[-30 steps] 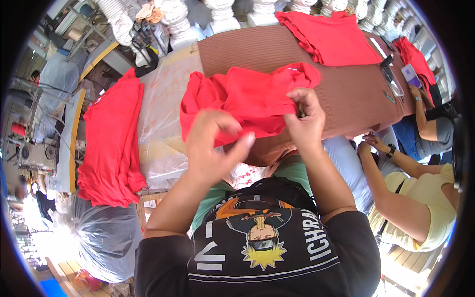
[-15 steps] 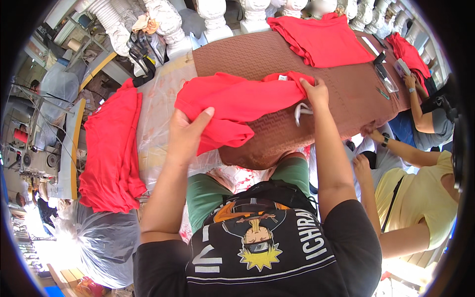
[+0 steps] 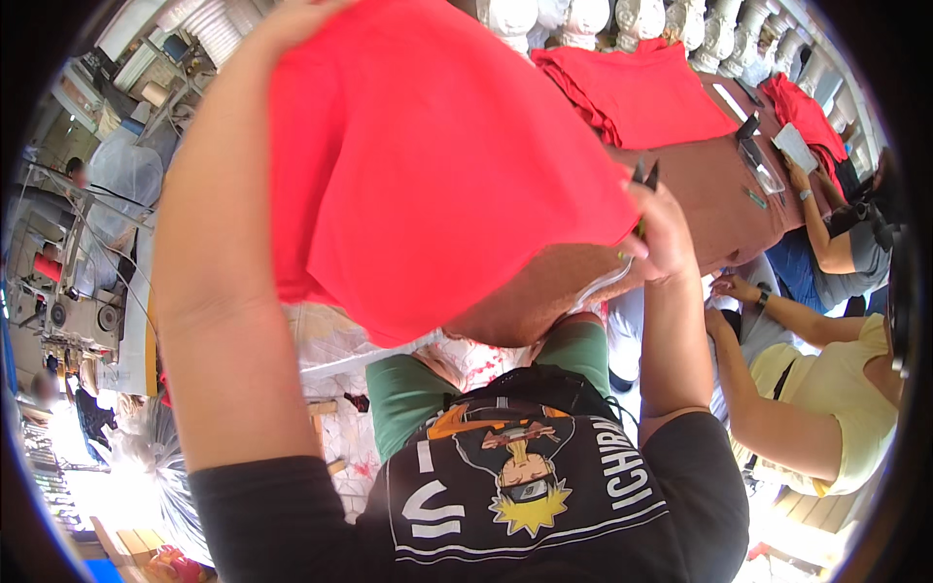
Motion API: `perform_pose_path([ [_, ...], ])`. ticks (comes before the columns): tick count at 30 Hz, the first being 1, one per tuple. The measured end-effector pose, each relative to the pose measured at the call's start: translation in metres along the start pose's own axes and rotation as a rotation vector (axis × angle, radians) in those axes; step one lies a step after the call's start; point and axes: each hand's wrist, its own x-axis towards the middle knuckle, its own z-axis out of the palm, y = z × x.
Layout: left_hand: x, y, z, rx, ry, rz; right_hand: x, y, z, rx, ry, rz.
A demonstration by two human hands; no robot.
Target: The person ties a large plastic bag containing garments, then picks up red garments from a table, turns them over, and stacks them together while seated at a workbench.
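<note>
Hiding pt. tbl (image 3: 721, 209): red garment (image 3: 428, 180)

One view, from my own head: left lens of a side-by-side pair, wide fisheye, aimed steeply down and a little ahead. Upright; picture left is my left. My black shirt (image 3: 486, 544) sits at the lower edge, seen from above. Left forearm (image 3: 219, 262) large, near the lens; right forearm (image 3: 675, 335) smaller, farther off. Red cloth (image 3: 428, 175) close, blocking much of the upper middle. Farther out: white balusters (image 3: 585, 21) along the top, leaning toward the rim; person in yellow (image 3: 841, 413) at right.
</note>
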Motion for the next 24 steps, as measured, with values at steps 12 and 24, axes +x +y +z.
perform_pose_path([
  [12,-0.279,0.054,0.139,-0.375,-0.424,0.371,-0.013,0.021,-0.065,-0.737,-0.021,0.069],
  [24,-0.316,0.014,0.157,-1.443,-0.178,-0.76,0.006,0.079,-0.031,-0.74,-0.182,0.042],
])
